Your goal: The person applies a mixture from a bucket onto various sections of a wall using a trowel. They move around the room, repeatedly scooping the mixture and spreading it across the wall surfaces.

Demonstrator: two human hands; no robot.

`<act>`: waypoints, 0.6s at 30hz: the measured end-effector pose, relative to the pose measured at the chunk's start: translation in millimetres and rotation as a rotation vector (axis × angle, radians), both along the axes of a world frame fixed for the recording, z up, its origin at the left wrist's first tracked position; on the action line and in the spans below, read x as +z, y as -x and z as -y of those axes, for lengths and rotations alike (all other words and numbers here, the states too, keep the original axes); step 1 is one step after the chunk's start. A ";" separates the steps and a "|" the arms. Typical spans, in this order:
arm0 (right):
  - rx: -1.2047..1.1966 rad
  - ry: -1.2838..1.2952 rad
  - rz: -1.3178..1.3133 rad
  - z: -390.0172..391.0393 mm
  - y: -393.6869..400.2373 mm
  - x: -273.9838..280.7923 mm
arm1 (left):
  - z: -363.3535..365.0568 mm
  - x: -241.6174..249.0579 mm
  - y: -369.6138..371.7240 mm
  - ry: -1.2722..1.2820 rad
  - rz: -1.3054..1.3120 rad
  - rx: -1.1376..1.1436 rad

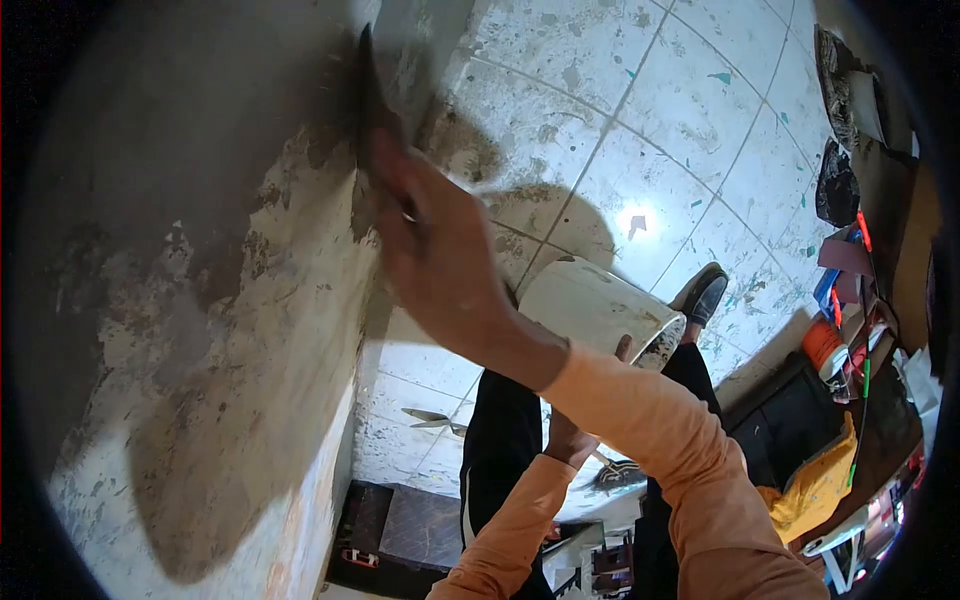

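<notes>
Trowel is in my right hand, its blade seen nearly edge-on, up against or very near the patchy wall; blur prevents a firm reading of contact. Right fingers are closed round the handle end, blade pointing away from my wrist. Left hand is well apart from the right, low by the pale bucket; one fingertip shows against the bucket's side near the mouth, but my right forearm covers the rest, so I cannot tell whether that hand is clamped. Bucket sits tilted in front of my legs, near the dark shoe, over the stained tiled floor, with grey residue at its mouth. Handling, by judgement: trowel light, blade thin and stiff with perhaps slight spring, not fragile; handle likely slippery if wet mix reaches it. Best hold is the handle, fingers wrapped and clear of the edge. Bucket stiff-walled, probably heavier, best steadied at the rim
</notes>
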State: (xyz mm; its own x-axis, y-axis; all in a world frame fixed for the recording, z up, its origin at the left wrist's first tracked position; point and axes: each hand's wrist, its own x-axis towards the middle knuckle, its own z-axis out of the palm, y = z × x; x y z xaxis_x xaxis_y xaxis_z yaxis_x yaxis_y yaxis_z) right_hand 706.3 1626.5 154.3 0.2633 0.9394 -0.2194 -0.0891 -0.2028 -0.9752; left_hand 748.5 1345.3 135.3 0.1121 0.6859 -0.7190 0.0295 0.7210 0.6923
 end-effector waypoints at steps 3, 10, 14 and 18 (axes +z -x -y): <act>0.017 0.006 -0.004 19.1 -36.7 -39.1 | 21.1 -22.5 25.4 -0.378 -0.383 -0.748; -0.283 -0.394 0.397 -105.4 -85.3 -120.8 | -7.0 -0.9 17.9 -0.355 -0.454 -0.850; -0.234 -0.343 0.194 -89.5 -12.1 -98.1 | 14.1 -6.5 23.0 -0.397 -0.328 -0.672; -0.238 -0.429 0.197 -31.4 34.4 -90.6 | 105.0 -51.5 3.4 0.105 0.222 0.065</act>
